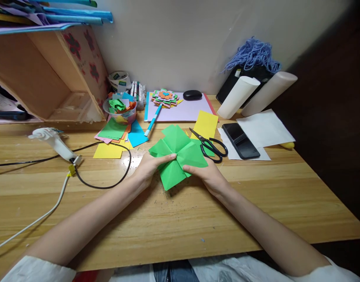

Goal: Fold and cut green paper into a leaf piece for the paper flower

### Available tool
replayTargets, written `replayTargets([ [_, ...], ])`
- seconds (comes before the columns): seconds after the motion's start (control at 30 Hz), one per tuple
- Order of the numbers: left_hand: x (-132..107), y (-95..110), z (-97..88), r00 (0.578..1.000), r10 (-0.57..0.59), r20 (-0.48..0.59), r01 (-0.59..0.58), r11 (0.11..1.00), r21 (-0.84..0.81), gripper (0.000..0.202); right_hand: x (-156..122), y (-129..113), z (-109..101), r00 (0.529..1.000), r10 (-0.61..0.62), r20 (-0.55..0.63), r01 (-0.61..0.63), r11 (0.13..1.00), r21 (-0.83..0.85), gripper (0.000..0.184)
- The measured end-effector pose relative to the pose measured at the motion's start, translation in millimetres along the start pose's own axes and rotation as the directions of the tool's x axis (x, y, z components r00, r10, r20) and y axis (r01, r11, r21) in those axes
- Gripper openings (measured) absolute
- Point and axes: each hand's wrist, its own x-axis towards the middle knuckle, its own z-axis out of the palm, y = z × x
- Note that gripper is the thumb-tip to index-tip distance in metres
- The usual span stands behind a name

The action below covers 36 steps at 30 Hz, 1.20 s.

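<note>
A folded green paper [177,150] with several flaps lies lifted just above the wooden table [174,219] at its middle. My left hand [150,167] pinches its left side, thumb on top near the centre. My right hand [208,176] grips its lower right flap, thumb over the paper. Both hands are closed on the green paper.
Black scissors [211,145] lie on a yellow sheet [205,123] just right of the paper, beside a black phone [240,140] on white sheets. A glue gun [55,141] with its cables lies left. Coloured paper squares [118,135], a scrap bowl [120,108], a layered paper flower [165,97], a pen [153,119] and two white rolls [239,96] stand behind.
</note>
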Motion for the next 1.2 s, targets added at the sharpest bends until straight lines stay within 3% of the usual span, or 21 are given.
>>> replayTargets([
  [0.2,-3,1,1.9,0.999,0.035,-0.02,-0.034,0.998,0.045,0.054,0,0,0,0.999,0.037,-0.026,-0.038,0.998,-0.054,0.043],
  [0.4,-5,8,2.2,0.999,0.044,-0.029,-0.038,0.983,0.18,0.053,4,-12,-14,0.968,0.146,0.206,-0.133,0.988,-0.076,0.031],
  [0.53,-7,12,5.1,0.999,0.031,0.041,-0.041,0.958,0.284,0.048,9,-12,-21,0.976,0.159,0.149,-0.157,0.987,-0.026,0.022],
  [0.63,-5,10,4.0,0.999,0.037,-0.011,-0.032,0.959,0.28,0.046,11,-9,-22,0.984,0.141,0.106,-0.142,0.99,0.007,0.023],
  [0.77,1,4,-2.5,0.998,-0.034,-0.061,0.045,0.978,0.206,0.042,11,-8,-21,0.985,0.132,0.112,-0.134,0.991,0.013,0.031],
  [0.87,3,0,-5.3,0.997,-0.008,-0.073,0.017,0.993,0.115,0.042,11,-8,-21,0.988,0.122,0.09,-0.124,0.992,0.012,0.034],
  [1.0,1,0,-3.4,0.995,-0.096,-0.001,0.096,0.995,0.027,0.047,11,-7,-19,0.996,0.084,0.021,-0.085,0.994,0.064,0.037],
  [1.1,-1,2,-0.3,0.994,-0.111,-0.001,0.111,0.992,0.053,0.049,11,-5,-18,0.993,0.087,0.083,-0.092,0.994,0.056,0.038],
  [1.2,-4,7,3.0,0.995,-0.074,-0.065,0.085,0.978,0.189,0.051,10,-3,-18,0.984,0.104,0.148,-0.108,0.994,0.02,0.039],
])
